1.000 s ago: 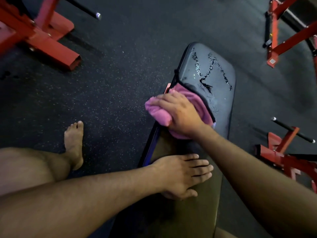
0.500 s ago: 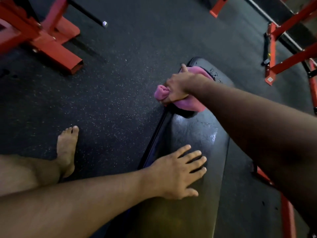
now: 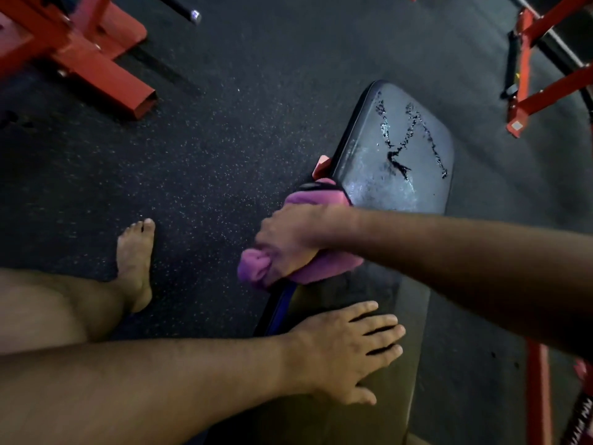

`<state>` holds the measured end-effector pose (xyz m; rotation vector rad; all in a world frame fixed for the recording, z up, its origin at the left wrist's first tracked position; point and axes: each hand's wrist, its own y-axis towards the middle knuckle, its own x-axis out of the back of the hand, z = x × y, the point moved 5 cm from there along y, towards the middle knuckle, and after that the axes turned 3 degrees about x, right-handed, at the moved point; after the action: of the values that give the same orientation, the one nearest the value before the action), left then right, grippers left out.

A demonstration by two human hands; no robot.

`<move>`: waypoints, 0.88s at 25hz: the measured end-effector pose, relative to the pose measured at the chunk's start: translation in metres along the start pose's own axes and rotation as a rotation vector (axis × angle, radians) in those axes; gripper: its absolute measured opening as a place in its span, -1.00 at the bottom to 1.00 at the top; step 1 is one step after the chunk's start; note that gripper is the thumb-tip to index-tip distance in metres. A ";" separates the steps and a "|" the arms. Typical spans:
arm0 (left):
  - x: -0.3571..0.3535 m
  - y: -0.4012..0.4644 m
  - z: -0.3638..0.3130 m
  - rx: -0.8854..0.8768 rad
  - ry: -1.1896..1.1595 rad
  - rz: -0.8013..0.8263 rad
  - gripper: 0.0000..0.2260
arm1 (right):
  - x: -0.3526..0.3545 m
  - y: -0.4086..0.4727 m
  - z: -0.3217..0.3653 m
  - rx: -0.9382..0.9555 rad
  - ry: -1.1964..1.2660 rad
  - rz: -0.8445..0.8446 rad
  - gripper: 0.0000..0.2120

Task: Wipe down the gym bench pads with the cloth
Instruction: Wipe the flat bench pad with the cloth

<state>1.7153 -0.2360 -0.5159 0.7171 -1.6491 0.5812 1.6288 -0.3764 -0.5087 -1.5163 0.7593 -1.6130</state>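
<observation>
Two hands were on the bench pad (image 3: 398, 194): the right hand (image 3: 288, 242) clamped on the bunched pink cloth (image 3: 256, 268) at the surface's left edge, the left hand (image 3: 340, 351) flat, fingers spread, on the near end. Wet streaks showed at the far end; the job looked partly done, near end likely left.

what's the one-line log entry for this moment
step: wiping bench pad | right hand: pressing pink cloth at pad's left edge | left hand: flat on pad, bracing | far pad: cracked, wet sheen
</observation>
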 end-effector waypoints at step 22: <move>0.007 -0.003 0.015 0.040 0.004 -0.086 -0.50 | 0.030 -0.038 -0.159 -0.525 -0.084 -0.237 -0.48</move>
<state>1.7065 -0.2503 -0.5123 0.8116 -1.5986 0.5543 1.4671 -0.3957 -0.4787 -2.0993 1.0421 -1.5779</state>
